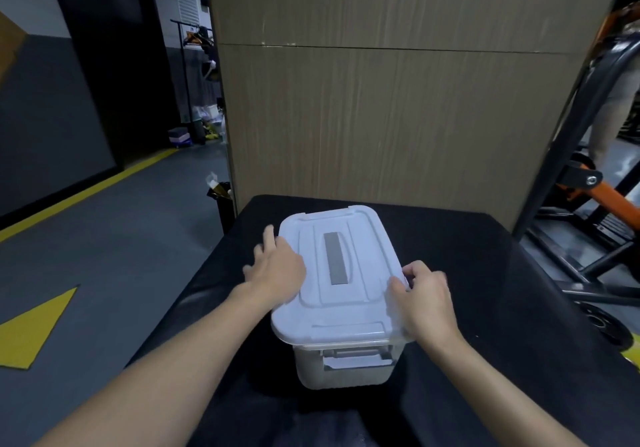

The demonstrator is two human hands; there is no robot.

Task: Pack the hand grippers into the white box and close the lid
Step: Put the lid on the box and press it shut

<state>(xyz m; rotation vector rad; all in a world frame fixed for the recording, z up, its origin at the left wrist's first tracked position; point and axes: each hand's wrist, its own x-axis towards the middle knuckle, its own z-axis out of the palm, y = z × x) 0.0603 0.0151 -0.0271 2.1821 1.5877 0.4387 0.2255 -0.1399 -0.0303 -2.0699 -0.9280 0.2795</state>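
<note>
A white plastic box (346, 370) stands in the middle of a black table (485, 290). Its white lid (332, 311), with a grey strip along the top handle, lies on the box. My left hand (277, 270) rests flat on the lid's left edge, fingers spread. On the lid's right edge my right hand (426, 297) curls its fingers around the rim. A latch on the box's near end hangs down. No hand grippers are visible; the box's inside is hidden by the lid.
A tall wood-grain panel (398, 100) rises right behind the table. Black and orange gym equipment (588, 204) stands to the right. Grey floor with yellow markings (38, 328) lies to the left, with a small black bin (221, 204) near the table corner.
</note>
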